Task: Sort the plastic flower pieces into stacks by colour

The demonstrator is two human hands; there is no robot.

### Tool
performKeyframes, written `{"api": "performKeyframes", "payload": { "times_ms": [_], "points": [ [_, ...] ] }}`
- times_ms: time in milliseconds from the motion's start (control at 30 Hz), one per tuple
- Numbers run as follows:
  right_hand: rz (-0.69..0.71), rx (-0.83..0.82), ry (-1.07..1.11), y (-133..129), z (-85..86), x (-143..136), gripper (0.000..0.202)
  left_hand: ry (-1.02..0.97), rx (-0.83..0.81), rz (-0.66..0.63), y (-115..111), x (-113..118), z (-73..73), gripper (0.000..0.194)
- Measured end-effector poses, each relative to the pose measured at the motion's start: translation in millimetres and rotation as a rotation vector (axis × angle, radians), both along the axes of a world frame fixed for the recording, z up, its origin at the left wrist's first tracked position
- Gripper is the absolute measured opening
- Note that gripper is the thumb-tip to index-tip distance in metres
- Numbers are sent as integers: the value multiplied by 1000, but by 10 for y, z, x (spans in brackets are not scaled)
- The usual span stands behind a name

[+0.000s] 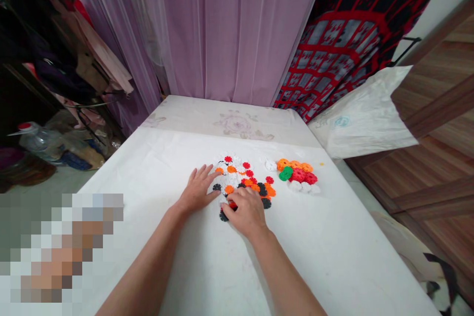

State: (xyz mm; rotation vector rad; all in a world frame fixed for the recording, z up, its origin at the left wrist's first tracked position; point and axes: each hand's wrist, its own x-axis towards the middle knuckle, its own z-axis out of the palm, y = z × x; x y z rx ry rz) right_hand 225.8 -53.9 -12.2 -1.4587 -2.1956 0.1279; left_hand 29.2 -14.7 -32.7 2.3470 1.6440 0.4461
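Forearms (148, 256) end in left hand (198, 189), splayed flat, and right hand (248, 207), curled, grip unclear, at seemingly unsorted discs (231, 170); rows (298, 175) alongside look colour-sorted

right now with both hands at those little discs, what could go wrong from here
The right hand is down among the overlapping mixed-colour discs, so a quick drag might scatter some. The left hand, at their left edge, could nudge a few aside. The colour-grouped discs lie close by on the right, so strays might mix in.
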Motion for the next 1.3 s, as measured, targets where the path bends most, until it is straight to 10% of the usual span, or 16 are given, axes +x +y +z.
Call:
{"api": "performKeyframes", "payload": {
  "times_ms": [400,700,1300],
  "points": [
    [-36,-174,251,82,45,-138,9,-16,-1,1,-8,20,55,40],
    [-377,-178,806,329,-71,599,28,-35,52,-13,-49,155,123,23],
    [-588,-93,299,778,-214,768,17,-66,57,-33,-32,163,94,20]
  ]
}}
